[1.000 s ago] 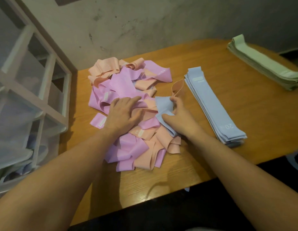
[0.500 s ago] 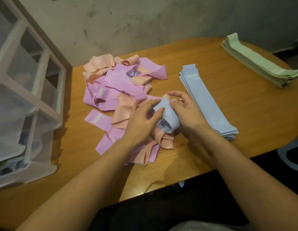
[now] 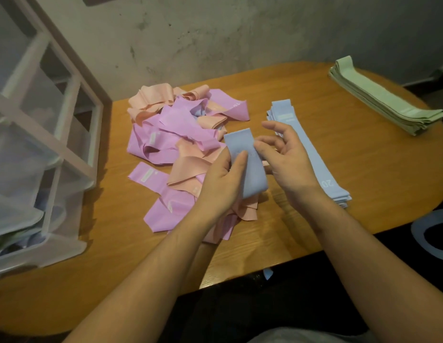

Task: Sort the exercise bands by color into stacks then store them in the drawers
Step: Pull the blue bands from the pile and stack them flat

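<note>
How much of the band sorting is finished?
Partly done. The green stack and blue stack lie neatly on the table. The left hand holds a blue band; the right hand touches it. The pink and peach pile still needs sorting, then everything goes into the drawers.

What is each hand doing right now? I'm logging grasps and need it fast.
Left hand: holds the blue band, thumb pressed on its face.
Right hand: open, fingers relaxed; thumb tip at the band's edge, no clear grip.
</note>
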Motion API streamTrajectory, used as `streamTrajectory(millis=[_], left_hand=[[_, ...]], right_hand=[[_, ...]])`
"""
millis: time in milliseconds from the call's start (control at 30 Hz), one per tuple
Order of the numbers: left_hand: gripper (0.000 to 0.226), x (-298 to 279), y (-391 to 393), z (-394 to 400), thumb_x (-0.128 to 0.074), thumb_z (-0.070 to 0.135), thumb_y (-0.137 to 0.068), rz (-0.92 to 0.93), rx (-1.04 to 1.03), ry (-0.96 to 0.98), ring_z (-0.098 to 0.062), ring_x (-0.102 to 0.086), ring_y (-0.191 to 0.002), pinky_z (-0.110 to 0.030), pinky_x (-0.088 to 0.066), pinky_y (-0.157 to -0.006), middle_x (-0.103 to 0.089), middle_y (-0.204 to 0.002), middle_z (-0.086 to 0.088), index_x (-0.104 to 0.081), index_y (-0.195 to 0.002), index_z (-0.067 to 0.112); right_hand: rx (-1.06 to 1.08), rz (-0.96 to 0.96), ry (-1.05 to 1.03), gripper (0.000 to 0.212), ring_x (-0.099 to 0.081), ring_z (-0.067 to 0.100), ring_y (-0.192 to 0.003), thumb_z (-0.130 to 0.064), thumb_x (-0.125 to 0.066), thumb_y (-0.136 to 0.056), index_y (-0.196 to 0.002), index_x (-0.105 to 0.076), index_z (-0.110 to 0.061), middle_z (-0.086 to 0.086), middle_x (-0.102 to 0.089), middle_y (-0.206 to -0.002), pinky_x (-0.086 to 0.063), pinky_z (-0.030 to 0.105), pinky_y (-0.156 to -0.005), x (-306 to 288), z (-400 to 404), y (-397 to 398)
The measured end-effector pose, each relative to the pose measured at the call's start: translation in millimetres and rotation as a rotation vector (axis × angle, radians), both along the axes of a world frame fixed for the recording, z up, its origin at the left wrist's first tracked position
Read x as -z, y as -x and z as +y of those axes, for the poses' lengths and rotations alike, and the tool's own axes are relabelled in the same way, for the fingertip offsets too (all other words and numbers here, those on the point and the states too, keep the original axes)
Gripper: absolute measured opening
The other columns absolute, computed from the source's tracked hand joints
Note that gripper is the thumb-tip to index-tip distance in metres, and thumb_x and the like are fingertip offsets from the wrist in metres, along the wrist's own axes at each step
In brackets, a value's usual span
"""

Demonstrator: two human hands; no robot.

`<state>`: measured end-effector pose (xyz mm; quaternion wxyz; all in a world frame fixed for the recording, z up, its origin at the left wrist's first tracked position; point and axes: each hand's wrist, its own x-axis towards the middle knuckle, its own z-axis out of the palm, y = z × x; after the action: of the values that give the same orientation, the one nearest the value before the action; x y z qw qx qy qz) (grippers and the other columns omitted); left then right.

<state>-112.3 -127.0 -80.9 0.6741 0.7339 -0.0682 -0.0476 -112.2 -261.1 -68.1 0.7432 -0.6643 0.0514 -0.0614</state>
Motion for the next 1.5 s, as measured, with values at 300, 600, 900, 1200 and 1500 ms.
streamTrajectory(millis=[300,600,900,1200,1500], left_hand=[[0.016,-32.6,-11.3,-5.1,-0.038,0.025,-0.109,0.161,-0.105,0.248,-0.007,-0.071,-0.080,-0.027,-0.059,-0.072,-0.076,-0.083,0.007,-0.054,-0.113,0.022],[0.023,-59.1,-28.4,-17.7,-0.042,0.028,-0.107,0.368,-0.099,0.625,-0.020,-0.068,-0.076,-0.036,-0.056,-0.074,-0.067,-0.075,-0.005,-0.050,-0.117,0.009],[0.028,-95.0,-54.7,-32.0,-0.035,0.018,-0.105,0.287,-0.076,0.702,-0.017,-0.049,-0.061,-0.029,-0.042,-0.061,-0.050,-0.068,-0.004,-0.052,-0.084,0.011],[0.016,-87.4,-103.2,-58.0,-0.047,0.013,-0.098,0.313,-0.090,0.679,-0.019,-0.061,-0.072,-0.033,-0.051,-0.071,-0.058,-0.082,-0.007,-0.054,-0.109,0.004],[0.018,-42.7,-124.6,-113.9,-0.050,0.010,-0.101,0.360,-0.149,0.341,-0.014,-0.069,-0.091,-0.028,-0.055,-0.064,-0.071,-0.105,0.000,-0.058,-0.116,0.019]], right_hand=[[-0.026,0.044,0.057,0.016,-0.066,-0.001,-0.081,-0.023,-0.057,-0.101,-0.116,-0.055,-0.020,-0.003,-0.070,-0.114,-0.053,0.019,-0.073,1.5,-6.8,10.7],[-0.174,-0.012,0.317,0.011,-0.064,-0.009,-0.091,-0.013,-0.067,-0.095,-0.105,-0.065,-0.018,-0.015,-0.069,-0.098,-0.045,0.007,-0.076,6.9,-15.1,12.1],[-0.137,-0.063,0.367,0.026,-0.049,0.007,-0.073,-0.029,-0.060,-0.101,-0.092,-0.062,-0.005,0.011,-0.056,-0.081,-0.039,0.026,-0.066,1.0,-23.3,-3.7],[-0.027,-0.049,0.370,0.013,-0.059,0.007,-0.089,-0.028,-0.058,-0.101,-0.112,-0.060,-0.021,-0.002,-0.064,-0.100,-0.044,0.025,-0.073,2.2,-52.3,-2.4],[0.035,0.181,0.496,0.030,-0.061,0.024,-0.077,-0.023,-0.055,-0.092,-0.117,-0.047,-0.036,0.001,-0.058,-0.096,-0.052,0.046,-0.074,14.4,-115.1,-0.4]])
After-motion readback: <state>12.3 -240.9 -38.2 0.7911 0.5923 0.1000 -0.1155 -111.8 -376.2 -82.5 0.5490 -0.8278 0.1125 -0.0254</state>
